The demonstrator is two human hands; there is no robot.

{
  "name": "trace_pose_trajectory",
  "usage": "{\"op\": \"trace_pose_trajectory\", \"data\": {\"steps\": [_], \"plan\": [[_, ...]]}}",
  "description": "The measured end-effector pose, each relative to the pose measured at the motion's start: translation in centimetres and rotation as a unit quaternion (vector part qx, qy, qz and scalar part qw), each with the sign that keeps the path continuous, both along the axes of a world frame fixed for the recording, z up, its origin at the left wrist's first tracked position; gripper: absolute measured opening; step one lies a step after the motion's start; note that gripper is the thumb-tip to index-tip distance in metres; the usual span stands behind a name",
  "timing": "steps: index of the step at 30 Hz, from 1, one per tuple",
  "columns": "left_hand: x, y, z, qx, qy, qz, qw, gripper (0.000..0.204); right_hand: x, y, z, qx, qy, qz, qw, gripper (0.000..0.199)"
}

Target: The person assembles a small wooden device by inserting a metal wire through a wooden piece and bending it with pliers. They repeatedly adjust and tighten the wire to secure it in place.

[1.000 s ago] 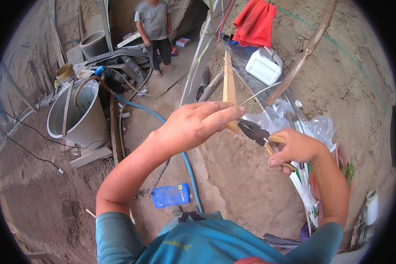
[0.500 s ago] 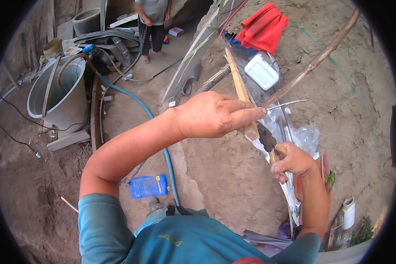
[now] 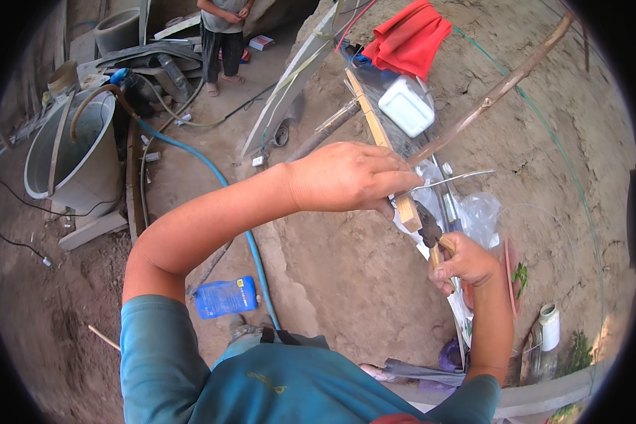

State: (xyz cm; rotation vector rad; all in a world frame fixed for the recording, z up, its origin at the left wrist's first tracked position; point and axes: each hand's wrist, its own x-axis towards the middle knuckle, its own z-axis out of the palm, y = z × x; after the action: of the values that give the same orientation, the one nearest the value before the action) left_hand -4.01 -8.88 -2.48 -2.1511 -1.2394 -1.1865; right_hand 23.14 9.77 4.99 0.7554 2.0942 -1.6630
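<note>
My left hand (image 3: pixel 357 175) pinches a thin silvery wire (image 3: pixel 463 174), whose free end sticks out to the right past the fingertips. Under those fingers runs a pale wooden strip (image 3: pixel 372 119), its cut end (image 3: pixel 407 214) pointing toward me. Whether the hand also grips the strip is hidden. My right hand (image 3: pixel 468 261) is closed round the yellowish handles of a pair of pliers (image 3: pixel 428 225). The dark jaws of the pliers lie close beside the strip's near end, just below the wire; whether they touch it I cannot tell.
A rough branch (image 3: pixel 491 99) slants to the upper right. Near it are a white plastic container (image 3: pixel 406 106) and red cloth (image 3: pixel 408 39). At left stand a large tub (image 3: pixel 95 152) and a blue hose (image 3: pixel 251 247). Another person (image 3: pixel 222 35) stands at the back.
The whole view has shifted slightly, so surroundings sit further left. The wire now shows longer beyond my left fingers, and the strip's cut end is more exposed. Both hands keep their grips.
</note>
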Motion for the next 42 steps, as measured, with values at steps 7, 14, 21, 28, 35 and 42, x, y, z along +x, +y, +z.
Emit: {"op": "trace_pose_trajectory", "data": {"steps": [7, 14, 21, 28, 35, 42], "plan": [[-1.2, 3.4, -1.5, 0.109, 0.024, -0.092, 0.989, 0.064, 0.6, -0.2, -0.4, -0.027, -0.009, -0.045, 0.999, 0.044], [-1.4, 4.8, -1.4, 0.148, 0.005, -0.175, 0.973, 0.054, 1.5, 0.1, -0.4, -0.036, -0.028, -0.042, 0.998, 0.058], [-0.9, 4.8, -1.7, 0.195, -0.021, -0.175, 0.965, 0.055, 1.8, -1.7, 0.2, 0.006, -0.021, -0.047, 0.999, 0.058], [-0.6, 4.7, -1.4, 0.213, -0.061, -0.178, 0.959, 0.049, 2.1, -3.2, 0.6, 0.058, 0.01, -0.054, 0.997, 0.059], [0.2, 2.2, -6.9, 0.086, -0.115, -0.112, 0.983, 0.05, 1.3, -4.3, -2.5, 0.079, -0.029, -0.076, 0.994, 0.036], [1.3, 0.6, -9.5, 0.036, -0.184, -0.172, 0.967, 0.052, 0.6, -4.4, -5.7, 0.028, -0.031, -0.033, 0.999, 0.04]]}}
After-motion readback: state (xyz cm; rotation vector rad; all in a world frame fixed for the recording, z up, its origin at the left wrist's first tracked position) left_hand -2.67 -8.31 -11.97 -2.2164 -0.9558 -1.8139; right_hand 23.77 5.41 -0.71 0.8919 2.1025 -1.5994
